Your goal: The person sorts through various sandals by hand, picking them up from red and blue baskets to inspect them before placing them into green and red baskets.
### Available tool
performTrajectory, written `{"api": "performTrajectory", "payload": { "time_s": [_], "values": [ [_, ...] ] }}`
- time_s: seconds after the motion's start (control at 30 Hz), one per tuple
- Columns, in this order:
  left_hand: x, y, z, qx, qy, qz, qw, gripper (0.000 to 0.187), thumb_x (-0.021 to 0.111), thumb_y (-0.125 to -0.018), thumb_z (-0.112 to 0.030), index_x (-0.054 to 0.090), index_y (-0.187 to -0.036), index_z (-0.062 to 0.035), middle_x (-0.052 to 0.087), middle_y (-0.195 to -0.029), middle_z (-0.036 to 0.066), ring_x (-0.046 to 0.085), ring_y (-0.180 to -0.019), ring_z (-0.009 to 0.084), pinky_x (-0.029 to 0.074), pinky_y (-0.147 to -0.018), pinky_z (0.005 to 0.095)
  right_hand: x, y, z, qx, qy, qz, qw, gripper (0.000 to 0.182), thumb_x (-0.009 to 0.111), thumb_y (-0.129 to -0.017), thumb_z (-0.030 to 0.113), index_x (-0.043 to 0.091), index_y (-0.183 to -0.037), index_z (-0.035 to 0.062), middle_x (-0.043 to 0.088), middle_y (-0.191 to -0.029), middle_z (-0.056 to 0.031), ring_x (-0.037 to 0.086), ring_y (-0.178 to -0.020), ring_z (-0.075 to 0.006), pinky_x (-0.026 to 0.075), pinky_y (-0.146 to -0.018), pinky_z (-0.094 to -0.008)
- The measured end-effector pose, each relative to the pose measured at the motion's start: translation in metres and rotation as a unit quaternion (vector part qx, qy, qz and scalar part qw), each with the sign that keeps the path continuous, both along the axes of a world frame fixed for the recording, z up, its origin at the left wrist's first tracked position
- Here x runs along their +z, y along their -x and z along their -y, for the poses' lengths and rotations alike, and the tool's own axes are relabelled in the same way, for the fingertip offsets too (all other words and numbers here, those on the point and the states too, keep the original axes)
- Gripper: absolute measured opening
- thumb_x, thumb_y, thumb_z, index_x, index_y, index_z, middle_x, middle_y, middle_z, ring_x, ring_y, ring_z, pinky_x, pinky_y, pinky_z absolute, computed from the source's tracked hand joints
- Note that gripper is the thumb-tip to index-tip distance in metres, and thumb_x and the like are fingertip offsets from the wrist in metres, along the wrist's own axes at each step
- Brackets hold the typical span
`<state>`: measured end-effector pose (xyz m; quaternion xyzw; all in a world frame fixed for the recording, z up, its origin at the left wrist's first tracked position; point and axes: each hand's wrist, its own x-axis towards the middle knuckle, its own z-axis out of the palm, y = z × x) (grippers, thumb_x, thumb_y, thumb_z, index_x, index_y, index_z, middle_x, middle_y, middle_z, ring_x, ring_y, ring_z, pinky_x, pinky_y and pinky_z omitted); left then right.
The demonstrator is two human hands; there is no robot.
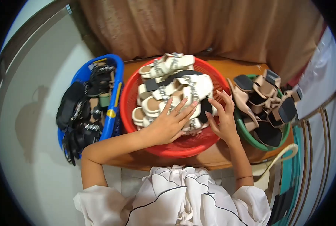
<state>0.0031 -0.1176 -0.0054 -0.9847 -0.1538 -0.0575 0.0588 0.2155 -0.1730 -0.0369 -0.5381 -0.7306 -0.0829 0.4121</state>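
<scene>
A red basket (175, 148) sits in the middle of a wooden table, heaped with white sandals (175, 84) that have sparkly straps. My left hand (170, 122) lies flat over the near sandals, fingers spread, gripping nothing. My right hand (221, 116) reaches in from the right, fingers apart, touching the edge of a white sandal with a black sole near the basket's right side.
A blue basket (113, 103) of black sandals (85, 113) stands at the left, overhanging the table's edge. A green basket (247, 135) of beige and black heeled sandals (264, 100) stands at the right. A brown curtain (198, 26) hangs behind. The wooden table (213, 158) edge is near me.
</scene>
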Motion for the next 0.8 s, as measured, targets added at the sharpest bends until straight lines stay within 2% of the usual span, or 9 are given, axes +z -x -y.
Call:
{"api": "performTrajectory", "payload": {
  "time_s": [0.07,0.2,0.33,0.4,0.47,0.63,0.73,0.8],
  "values": [
    [0.003,0.030,0.003,0.038,0.003,0.006,0.999,0.076,0.061,-0.069,-0.031,0.027,-0.128,0.0013,0.012,-0.139,0.014,0.013,-0.127,0.0342,0.017,-0.097,0.0553,0.003,0.023,-0.013,0.053,0.009,0.018,0.998,0.045,0.063,-0.069,0.010,0.048,-0.111,0.0118,0.035,-0.120,-0.0144,0.031,-0.115,-0.0349,0.022,-0.097,-0.0508],
    [0.007,0.090,0.011,0.097,-0.003,-0.007,0.995,0.080,0.063,-0.069,-0.033,0.023,-0.131,-0.0039,0.012,-0.139,0.013,0.016,-0.127,0.0339,0.018,-0.097,0.0554,0.009,0.076,-0.030,0.155,0.041,0.084,0.984,0.041,0.061,-0.071,0.013,0.049,-0.110,0.0130,0.036,-0.120,-0.0134,0.032,-0.115,-0.0338,0.020,-0.097,-0.0521],
    [0.016,0.149,0.022,0.174,-0.010,-0.028,0.984,0.083,0.063,-0.069,-0.033,0.018,-0.133,-0.0061,0.013,-0.139,0.012,0.020,-0.125,0.0330,0.018,-0.097,0.0544,0.013,0.136,-0.041,0.252,0.045,0.129,0.958,0.040,0.062,-0.068,0.013,0.051,-0.106,0.0127,0.039,-0.118,-0.0125,0.033,-0.114,-0.0318,0.021,-0.096,-0.0538],
    [0.023,0.178,0.025,0.219,-0.003,-0.042,0.975,0.077,0.058,-0.074,-0.036,0.019,-0.132,-0.0034,0.013,-0.139,0.014,0.015,-0.127,0.0336,0.018,-0.097,0.0535,0.011,0.166,-0.047,0.294,0.014,0.119,0.948,0.039,0.062,-0.067,0.012,0.051,-0.104,0.0123,0.040,-0.118,-0.0128,0.034,-0.114,-0.0318,0.023,-0.095,-0.0547],
    [0.024,0.209,0.030,0.271,-0.008,-0.045,0.961,0.073,0.054,-0.077,-0.037,0.019,-0.132,-0.0045,0.015,-0.139,0.014,0.016,-0.127,0.0331,0.017,-0.098,0.0535,0.008,0.191,-0.049,0.317,0.046,0.137,0.937,0.039,0.063,-0.067,0.013,0.051,-0.104,0.0120,0.040,-0.118,-0.0129,0.034,-0.114,-0.0321,0.024,-0.094,-0.0553],
    [0.019,0.279,0.052,0.360,-0.003,0.024,0.933,0.067,0.053,-0.078,-0.038,0.027,-0.130,-0.0049,0.020,-0.137,0.013,0.021,-0.125,0.0335,0.014,-0.099,0.0526,-0.005,0.247,-0.055,0.378,0.041,0.193,0.905,0.039,0.062,-0.070,0.020,0.051,-0.106,0.0120,0.041,-0.118,-0.0126,0.035,-0.114,-0.0317,0.021,-0.096,-0.0554],
    [0.019,0.315,0.067,0.401,0.014,0.070,0.913,0.061,0.054,-0.077,-0.034,0.033,-0.127,-0.0067,0.027,-0.134,0.012,0.026,-0.123,0.0319,0.016,-0.098,0.0540,-0.011,0.277,-0.062,0.402,0.056,0.207,0.890,0.037,0.061,-0.070,0.020,0.051,-0.105,0.0113,0.042,-0.116,-0.0127,0.037,-0.113,-0.0313,0.023,-0.096,-0.0524],
    [0.015,0.339,0.076,0.437,0.024,0.130,0.890,0.060,0.057,-0.076,-0.033,0.037,-0.126,-0.0073,0.030,-0.133,0.011,0.026,-0.124,0.0317,0.014,-0.100,0.0503,-0.011,0.300,-0.072,0.420,0.075,0.152,0.891,0.032,0.060,-0.072,0.016,0.051,-0.101,0.0079,0.045,-0.109,-0.0138,0.042,-0.105,-0.0317,0.035,-0.089,-0.0415]
  ]
}}
